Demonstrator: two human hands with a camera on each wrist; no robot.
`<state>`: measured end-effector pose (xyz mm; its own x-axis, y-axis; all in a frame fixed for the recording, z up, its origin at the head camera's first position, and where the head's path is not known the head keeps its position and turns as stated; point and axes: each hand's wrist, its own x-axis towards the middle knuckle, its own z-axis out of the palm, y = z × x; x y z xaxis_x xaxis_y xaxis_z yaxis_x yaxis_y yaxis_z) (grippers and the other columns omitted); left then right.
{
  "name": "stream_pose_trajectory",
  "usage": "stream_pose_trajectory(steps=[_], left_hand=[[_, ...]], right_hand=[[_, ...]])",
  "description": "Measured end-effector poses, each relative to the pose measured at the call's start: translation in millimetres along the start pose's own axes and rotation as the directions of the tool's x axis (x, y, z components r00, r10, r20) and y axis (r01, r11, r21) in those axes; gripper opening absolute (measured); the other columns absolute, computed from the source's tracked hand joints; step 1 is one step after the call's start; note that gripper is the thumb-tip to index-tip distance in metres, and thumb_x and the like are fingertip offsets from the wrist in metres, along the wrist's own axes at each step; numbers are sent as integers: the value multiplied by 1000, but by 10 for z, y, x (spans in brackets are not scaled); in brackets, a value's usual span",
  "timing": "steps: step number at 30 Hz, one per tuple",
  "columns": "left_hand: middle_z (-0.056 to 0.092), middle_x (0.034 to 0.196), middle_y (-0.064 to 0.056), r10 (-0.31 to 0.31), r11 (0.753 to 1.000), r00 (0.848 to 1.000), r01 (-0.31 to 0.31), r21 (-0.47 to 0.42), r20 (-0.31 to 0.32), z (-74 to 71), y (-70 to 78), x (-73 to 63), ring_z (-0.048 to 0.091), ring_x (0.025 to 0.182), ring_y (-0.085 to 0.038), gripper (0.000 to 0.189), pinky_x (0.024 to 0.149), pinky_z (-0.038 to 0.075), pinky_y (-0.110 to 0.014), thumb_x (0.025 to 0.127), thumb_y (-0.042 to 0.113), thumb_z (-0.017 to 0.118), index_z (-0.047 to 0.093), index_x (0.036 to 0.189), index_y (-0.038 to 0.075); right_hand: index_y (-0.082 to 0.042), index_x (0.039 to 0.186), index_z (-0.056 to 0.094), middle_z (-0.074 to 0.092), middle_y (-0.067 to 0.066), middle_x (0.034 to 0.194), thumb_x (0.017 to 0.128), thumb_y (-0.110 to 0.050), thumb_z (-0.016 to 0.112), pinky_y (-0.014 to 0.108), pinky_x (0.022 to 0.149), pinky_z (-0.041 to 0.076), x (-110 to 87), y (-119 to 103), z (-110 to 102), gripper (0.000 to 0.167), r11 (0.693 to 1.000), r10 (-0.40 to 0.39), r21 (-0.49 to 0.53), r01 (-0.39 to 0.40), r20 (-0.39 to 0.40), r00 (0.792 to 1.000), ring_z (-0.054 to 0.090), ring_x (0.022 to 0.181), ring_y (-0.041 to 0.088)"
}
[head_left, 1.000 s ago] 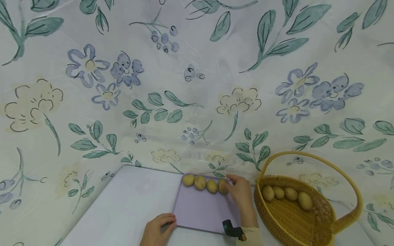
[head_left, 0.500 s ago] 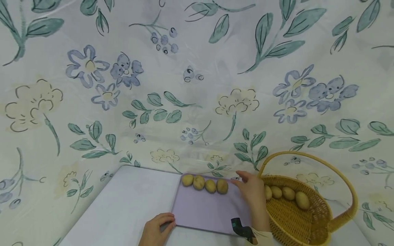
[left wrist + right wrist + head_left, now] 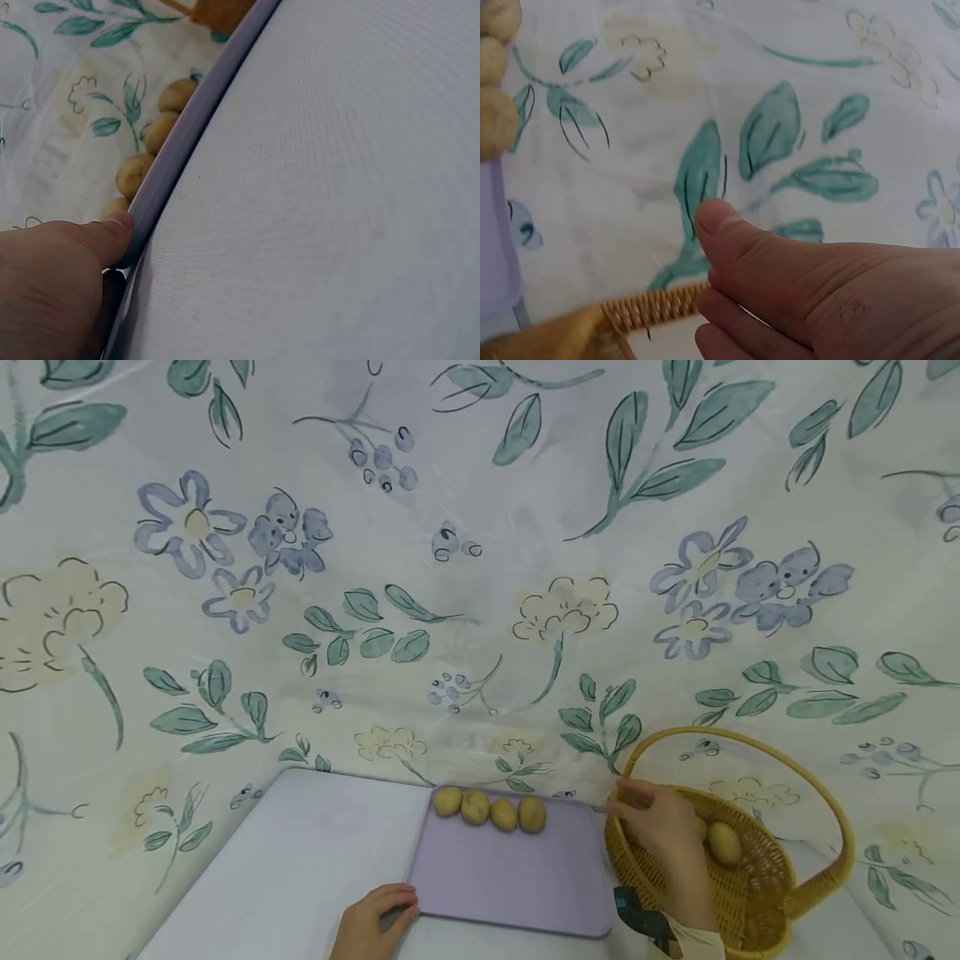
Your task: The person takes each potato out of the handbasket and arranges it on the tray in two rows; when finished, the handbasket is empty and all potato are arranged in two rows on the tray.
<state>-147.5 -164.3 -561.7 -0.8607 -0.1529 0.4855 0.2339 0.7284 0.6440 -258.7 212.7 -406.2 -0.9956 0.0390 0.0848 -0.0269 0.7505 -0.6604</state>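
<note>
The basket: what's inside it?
Inside the basket, one potato shows plainly, and a second peeks out, partly covered. The right hand and its wrist block more of the inside, so anything behind them can't be seen.

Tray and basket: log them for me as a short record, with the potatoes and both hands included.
Tray: purple, lying on the white table
Tray potatoes: four, in a row along the far edge, toward the left
Basket: right of the tray, its handle arching above it
Basket potatoes: two seen, one only in part; any others hidden by the right hand
Left hand: holds the tray's near left corner
Right hand: over the basket's left side, nothing seen held
</note>
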Motion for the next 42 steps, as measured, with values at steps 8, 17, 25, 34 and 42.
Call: stream_pose_trajectory(steps=[8, 17, 25, 34, 42], left_hand=[[76, 95, 15, -19, 1000, 1000, 19, 3, 17, 0, 33, 4, 74, 92, -9, 20, 84, 62, -30, 73, 11, 90, 79, 84, 24], [77, 97, 13, -5, 999, 1000, 4, 47, 25, -25, -7, -13, 75, 93, -12, 17, 84, 63, -32, 74, 14, 89, 80, 86, 23], [76, 96, 14, 32, 999, 999, -31, 41, -3, -16, -17, -4, 74, 91, -10, 19, 82, 63, -32, 73, 11, 89, 80, 86, 22], [77, 96, 11, 31, 999, 999, -31, 32, 21, 2, 23, -14, 75, 92, -14, 17, 82, 62, -31, 74, 14, 89, 80, 86, 22], [76, 97, 13, 0, 999, 999, -2, 39, 35, -18, 30, 2, 74, 93, -13, 16, 85, 62, -33, 75, 14, 88, 80, 87, 21]], right_hand=[[-12, 136, 66, 65, 20, 136, 92, -45, 75, 50, 88, 60, -38, 300, -286, 56, 998, 49, -36, -47, 42, 998, 63, 120, 43], [-6, 134, 66, 63, 29, 134, 89, -59, 72, 58, 93, 55, 33, 631, -518, 70, 986, 59, -161, -48, 64, 996, 61, 118, 50], [-4, 136, 63, 63, 30, 133, 89, -59, 72, 63, 95, 52, 46, 840, -639, 73, 983, 57, -181, -44, 68, 996, 56, 123, 55], [-1, 135, 63, 66, 30, 128, 91, -51, 73, 63, 93, 53, 98, 1051, -637, 67, 978, 54, -206, -38, 73, 996, 60, 117, 52], [-3, 133, 64, 63, 35, 128, 90, -54, 73, 65, 90, 53, 154, 1150, -665, 68, 961, 76, -269, -58, 56, 996, 57, 115, 57]])
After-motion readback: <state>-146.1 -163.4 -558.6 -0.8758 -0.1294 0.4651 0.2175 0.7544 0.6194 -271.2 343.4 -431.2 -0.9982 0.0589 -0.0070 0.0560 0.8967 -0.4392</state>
